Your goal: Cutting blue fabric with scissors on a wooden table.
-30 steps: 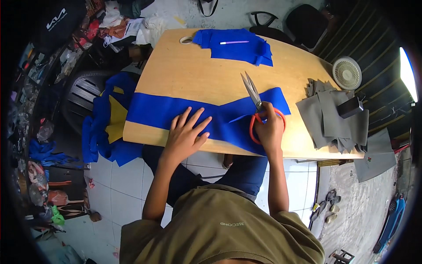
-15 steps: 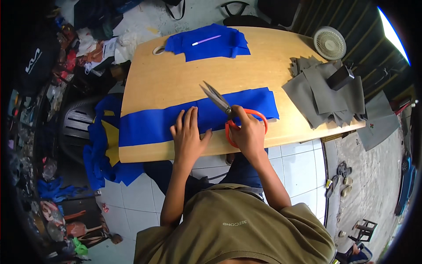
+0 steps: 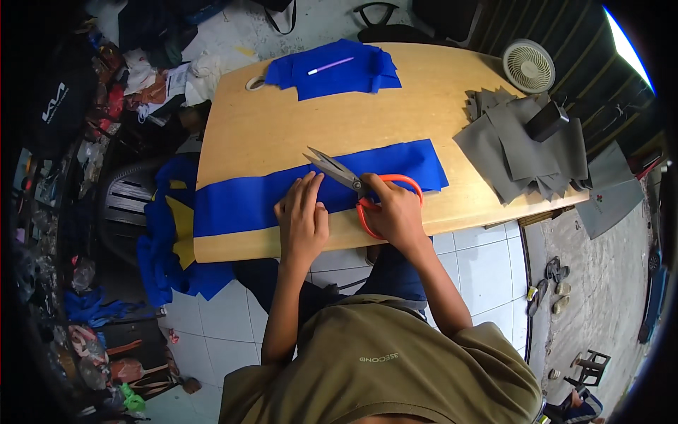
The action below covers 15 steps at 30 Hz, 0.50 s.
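A long strip of blue fabric [image 3: 240, 205] lies across the near part of the wooden table. My left hand [image 3: 304, 215] rests flat on it, fingers stretched forward and thumb close beside them. In my right hand [image 3: 395, 215] is a pair of scissors [image 3: 339, 172] with orange-red handles, my fingers wrapped round the loops. Its blades point up and to the left above the fabric, slightly parted at the tips. The tips are just beyond my left fingertips. No fabric shows between the blades.
Farther back lie folded blue fabric [image 3: 353, 74] with a purple-and-white pen [image 3: 330, 66] and a tape roll [image 3: 255, 83]. Grey fabric pieces [image 3: 508, 155] under a black block [image 3: 547, 121] and a small fan [image 3: 528, 66] occupy the right. Blue and yellow cloth [image 3: 173, 233] hangs over a chair at left.
The scissors have moved left and turned flatter, bringing the blades closer to my left fingertips. My left thumb has drawn in toward the fingers. The fabric strip lies about the same.
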Tool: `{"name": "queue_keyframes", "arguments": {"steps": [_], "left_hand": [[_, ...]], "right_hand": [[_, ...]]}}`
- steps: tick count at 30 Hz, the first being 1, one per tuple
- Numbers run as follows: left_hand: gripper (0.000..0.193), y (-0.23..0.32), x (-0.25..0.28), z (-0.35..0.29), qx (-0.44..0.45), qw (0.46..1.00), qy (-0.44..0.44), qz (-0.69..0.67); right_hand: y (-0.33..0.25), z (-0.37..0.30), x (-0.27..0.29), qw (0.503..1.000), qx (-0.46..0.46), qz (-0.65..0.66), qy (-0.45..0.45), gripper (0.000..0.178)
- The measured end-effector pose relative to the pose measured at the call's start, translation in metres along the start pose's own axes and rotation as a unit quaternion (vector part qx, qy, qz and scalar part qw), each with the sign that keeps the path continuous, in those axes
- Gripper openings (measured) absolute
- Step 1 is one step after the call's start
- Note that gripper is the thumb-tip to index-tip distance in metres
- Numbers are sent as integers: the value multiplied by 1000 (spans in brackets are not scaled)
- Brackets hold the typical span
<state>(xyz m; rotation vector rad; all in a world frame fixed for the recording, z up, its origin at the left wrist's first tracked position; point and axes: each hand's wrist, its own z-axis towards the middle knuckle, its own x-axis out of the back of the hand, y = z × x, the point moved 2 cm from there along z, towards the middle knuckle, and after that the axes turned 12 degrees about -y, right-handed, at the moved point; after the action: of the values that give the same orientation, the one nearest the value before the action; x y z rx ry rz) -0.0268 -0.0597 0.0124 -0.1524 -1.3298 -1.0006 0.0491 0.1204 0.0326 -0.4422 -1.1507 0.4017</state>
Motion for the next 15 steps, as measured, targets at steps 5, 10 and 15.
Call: {"name": "queue_keyframes", "arguments": {"steps": [5,10,15], "left_hand": [[31,2,-5,1,1,998,-5,61],[32,4,-7,1,10,997,2,83],[32,6,-5,1,5,996,1,86]], "right_hand": [[4,1,6,999,10,21,-25,39],[23,-18,33,1000,-10,25,-1,41],[62,-34,55,995,-76,8,58,44]]}}
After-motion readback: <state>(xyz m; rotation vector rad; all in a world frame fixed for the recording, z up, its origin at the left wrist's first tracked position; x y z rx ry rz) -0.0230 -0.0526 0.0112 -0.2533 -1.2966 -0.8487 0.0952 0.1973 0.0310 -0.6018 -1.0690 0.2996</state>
